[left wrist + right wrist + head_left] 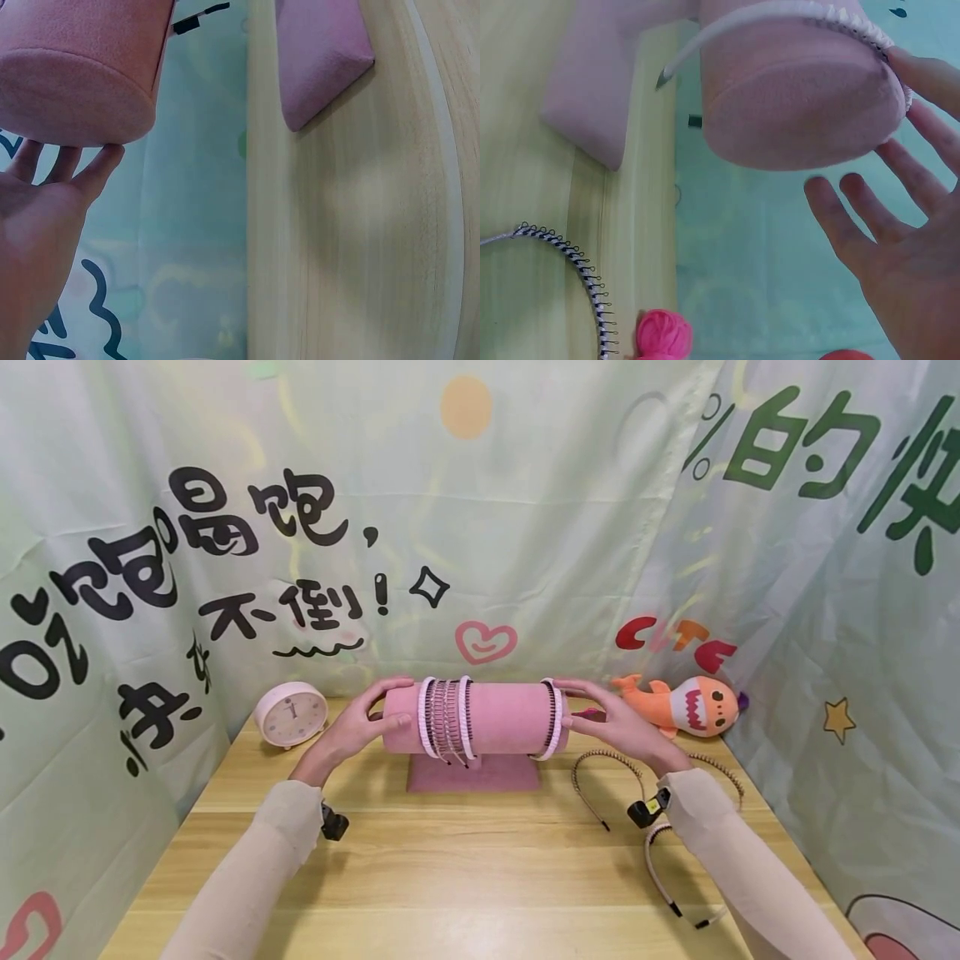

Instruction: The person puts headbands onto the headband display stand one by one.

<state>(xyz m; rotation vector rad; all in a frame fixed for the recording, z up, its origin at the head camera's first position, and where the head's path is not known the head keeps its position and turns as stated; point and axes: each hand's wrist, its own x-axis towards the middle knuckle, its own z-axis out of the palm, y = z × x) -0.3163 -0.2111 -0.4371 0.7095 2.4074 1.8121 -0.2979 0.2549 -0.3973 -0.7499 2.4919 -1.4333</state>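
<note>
A pink padded headband stand (510, 718) has a horizontal roll on a flat base. My left hand (367, 714) is at the roll's left end, its extended fingers (94, 172) touching that end. At the opposite end, my right hand (611, 718) touches a white toothed headband (555, 722) draped over the roll; its upper fingertips (911, 71) meet the band, while its lower fingers are spread free. Further left on the roll hang a white headband (426, 718), several thin dark-toothed bands (447, 718) and another white headband (467, 714).
Right of the stand, a beige headband (611, 756), another partly hidden headband (720, 764) and a pale headband (651, 860) lie on the wooden table (450, 877). Behind are a pink clock (291, 714) and an orange shark plush (682, 706). A pink yarn-like ball (662, 334) is nearby.
</note>
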